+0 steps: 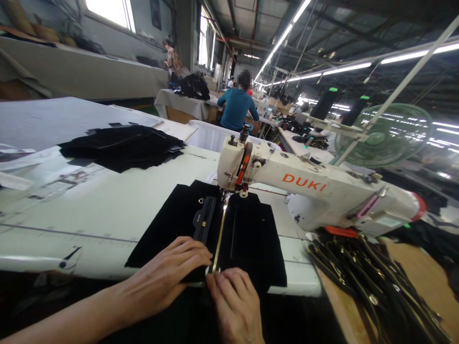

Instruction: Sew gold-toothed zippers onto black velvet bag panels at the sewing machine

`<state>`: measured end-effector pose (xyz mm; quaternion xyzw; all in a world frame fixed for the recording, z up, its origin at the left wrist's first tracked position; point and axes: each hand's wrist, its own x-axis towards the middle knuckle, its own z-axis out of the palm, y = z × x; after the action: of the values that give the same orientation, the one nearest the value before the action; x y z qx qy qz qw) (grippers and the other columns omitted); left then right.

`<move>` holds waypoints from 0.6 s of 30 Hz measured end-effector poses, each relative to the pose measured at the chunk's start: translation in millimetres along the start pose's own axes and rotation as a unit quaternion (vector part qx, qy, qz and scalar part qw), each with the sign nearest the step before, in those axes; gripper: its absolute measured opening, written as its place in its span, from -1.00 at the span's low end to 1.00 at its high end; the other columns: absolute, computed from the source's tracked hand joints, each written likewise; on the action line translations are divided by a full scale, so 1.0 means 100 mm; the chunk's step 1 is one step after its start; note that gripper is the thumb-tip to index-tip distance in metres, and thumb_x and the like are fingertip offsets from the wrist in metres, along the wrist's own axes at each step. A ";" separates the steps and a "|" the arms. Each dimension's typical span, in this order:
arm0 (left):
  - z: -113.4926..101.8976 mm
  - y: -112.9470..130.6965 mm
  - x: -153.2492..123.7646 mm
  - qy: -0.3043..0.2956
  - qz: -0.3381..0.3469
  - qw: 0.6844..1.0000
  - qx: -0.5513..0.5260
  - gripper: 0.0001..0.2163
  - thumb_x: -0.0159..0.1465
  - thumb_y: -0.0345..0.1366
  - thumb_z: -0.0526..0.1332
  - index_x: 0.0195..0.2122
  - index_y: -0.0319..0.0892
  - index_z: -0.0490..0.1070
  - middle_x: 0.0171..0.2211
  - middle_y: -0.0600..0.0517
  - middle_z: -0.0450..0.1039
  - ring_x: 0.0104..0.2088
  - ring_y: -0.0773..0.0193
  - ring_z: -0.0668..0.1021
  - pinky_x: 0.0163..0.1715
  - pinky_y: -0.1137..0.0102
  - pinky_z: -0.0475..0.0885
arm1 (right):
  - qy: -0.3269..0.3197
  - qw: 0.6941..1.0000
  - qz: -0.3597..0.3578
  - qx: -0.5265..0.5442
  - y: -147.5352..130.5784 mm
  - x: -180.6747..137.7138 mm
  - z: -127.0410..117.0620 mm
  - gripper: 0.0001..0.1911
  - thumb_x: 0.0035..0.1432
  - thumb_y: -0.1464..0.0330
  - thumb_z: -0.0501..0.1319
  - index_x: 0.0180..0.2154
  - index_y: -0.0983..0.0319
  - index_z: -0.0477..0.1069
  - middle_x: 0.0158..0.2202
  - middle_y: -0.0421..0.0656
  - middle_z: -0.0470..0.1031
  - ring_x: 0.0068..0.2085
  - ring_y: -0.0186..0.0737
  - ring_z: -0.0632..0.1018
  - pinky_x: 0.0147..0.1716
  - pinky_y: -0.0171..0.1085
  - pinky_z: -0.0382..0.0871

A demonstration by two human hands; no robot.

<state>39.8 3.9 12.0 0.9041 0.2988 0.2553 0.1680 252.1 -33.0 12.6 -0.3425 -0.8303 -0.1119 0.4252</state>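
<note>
A black fabric panel (256,239) lies under the head of a white sewing machine (304,179). A gold-toothed zipper (220,236) runs down the panel from the presser foot (225,198) toward me. My left hand (179,267) lies on the panel left of the zipper, fingers stretched out and pressing the cloth. At the zipper's near end my right hand (236,298) is closed, thumb and fingers pinching it by the table edge. Left of the zipper, a black strip with a tab (203,220) and small gold fittings is on the panel. My palms are hidden.
A pile of black fabric pieces (122,145) lies at left on the pale table (89,205). Several black zippers (373,286) hang in a bundle at right beside brown board. A green fan (383,136) and thread cones (324,102) stand behind the machine. A person in blue (236,107) sits further back.
</note>
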 end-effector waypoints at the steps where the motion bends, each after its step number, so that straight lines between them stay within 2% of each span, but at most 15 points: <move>1: -0.03 0.00 0.02 -0.015 -0.006 1.000 -0.006 -0.35 0.12 -0.69 0.05 0.23 -0.09 0.28 0.16 -0.02 0.45 0.20 0.15 0.42 0.24 0.22 0.31 | -0.001 1.000 0.000 0.000 0.00 -0.01 0.01 -0.70 0.40 0.63 0.04 -0.13 0.36 0.54 -0.36 -0.12 0.62 -0.32 -0.23 0.58 -0.27 -0.22 0.48; 3: -0.12 0.01 0.06 -0.048 -0.012 0.999 -0.008 -0.33 0.19 -0.63 0.12 0.32 -0.03 0.23 0.18 0.00 0.43 0.21 0.14 0.42 0.23 0.25 0.35 | -0.004 1.000 -0.001 -0.004 0.01 -0.04 0.03 -0.70 0.41 0.61 0.03 -0.12 0.37 0.54 -0.36 -0.11 0.61 -0.32 -0.21 0.58 -0.26 -0.21 0.48; 7: -0.27 0.04 0.11 -0.086 -0.009 0.996 0.009 -0.42 0.25 -0.42 0.33 0.29 0.04 0.31 0.17 0.03 0.46 0.18 0.10 0.49 0.22 0.26 0.40 | 0.019 0.999 -0.017 -0.028 0.06 -0.11 0.10 -0.70 0.39 0.59 0.04 -0.17 0.30 0.55 -0.39 -0.14 0.61 -0.35 -0.21 0.56 -0.29 -0.21 0.46; 10: -0.28 0.03 0.07 -0.092 0.006 0.995 0.032 -0.32 0.21 -0.35 0.38 0.35 0.08 0.24 0.28 0.04 0.38 0.27 0.05 0.42 0.33 0.17 0.28 | -0.003 1.000 -0.026 0.013 0.18 -0.05 0.07 -0.66 0.37 0.54 0.03 -0.34 0.19 0.50 -0.48 -0.22 0.53 -0.45 -0.25 0.49 -0.47 -0.25 0.35; 12: -0.26 -0.01 0.03 -0.104 0.012 0.994 0.043 -0.22 0.19 -0.33 0.39 0.40 0.10 0.13 0.39 0.05 0.22 0.36 0.01 0.31 0.38 0.09 0.16 | -0.057 0.997 0.017 0.052 0.32 0.08 0.02 -0.66 0.32 0.55 0.00 -0.33 0.16 0.49 -0.46 -0.21 0.51 -0.45 -0.24 0.47 -0.50 -0.27 0.33; 13: -0.25 -0.04 0.02 -0.109 0.016 0.993 0.044 -0.19 0.18 -0.32 0.39 0.43 0.11 0.08 0.42 0.05 0.14 0.39 -0.01 0.25 0.39 0.05 0.11 | -0.093 0.993 0.052 0.054 0.40 0.17 0.00 -0.65 0.28 0.57 0.00 -0.25 0.16 0.51 -0.39 -0.18 0.54 -0.39 -0.22 0.50 -0.44 -0.26 0.37; 15: -0.24 -0.11 0.03 -0.105 0.033 0.994 0.029 -0.15 0.18 -0.28 0.39 0.45 0.10 0.02 0.45 0.03 0.07 0.40 -0.02 0.21 0.41 0.01 0.02 | -0.176 0.978 0.113 0.020 0.59 0.36 0.02 -0.53 0.20 0.62 0.01 0.01 0.19 0.49 -0.13 -0.09 0.58 -0.17 -0.12 0.54 -0.20 -0.18 0.48; 18: -0.24 -0.24 0.10 -0.091 0.084 0.992 -0.005 -0.26 0.28 -0.22 0.34 0.44 0.08 0.05 0.39 0.03 0.21 0.35 0.05 0.33 0.42 0.07 -0.02 | -0.278 0.952 0.119 -0.040 0.83 0.58 0.16 -0.35 0.18 0.67 0.03 0.24 0.16 0.37 0.18 -0.08 0.47 0.10 -0.01 0.47 0.05 -0.03 0.44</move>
<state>22.0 32.2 23.8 0.9447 0.2041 0.1862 0.1767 273.9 63.5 39.3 -0.4733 -0.8635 0.0064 0.1738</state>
